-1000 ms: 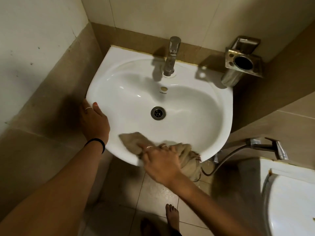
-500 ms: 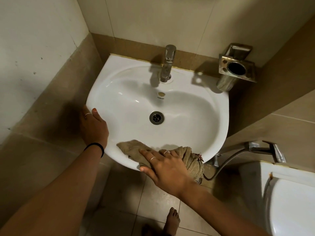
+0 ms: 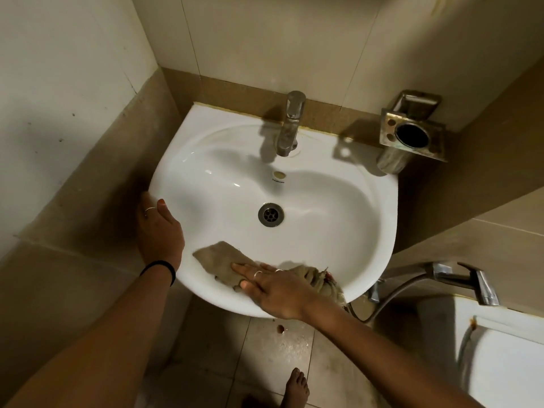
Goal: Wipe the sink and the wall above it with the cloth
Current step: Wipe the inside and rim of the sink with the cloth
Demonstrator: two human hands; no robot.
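Note:
A white wall-mounted sink (image 3: 338,201) fills the middle of the view, with a drain (image 3: 271,214) and a steel tap (image 3: 290,125) at its back. A beige cloth (image 3: 219,259) lies on the sink's near rim. My right hand (image 3: 276,290) presses flat on the cloth, fingers stretched to the left, and part of the cloth bunches up past the knuckles. My left hand (image 3: 159,231) grips the sink's left edge, thumb on the rim. The tiled wall (image 3: 265,39) rises behind the tap.
A metal holder (image 3: 412,134) is fixed to the wall right of the tap. A spray hose with its handle (image 3: 468,278) hangs at the right, beside a white toilet (image 3: 506,348). My bare foot (image 3: 295,387) stands on the tiled floor.
My right hand has slid the cloth leftwards along the near rim and flattened out over it. My left hand still holds the sink's edge. The camera tilted up slightly.

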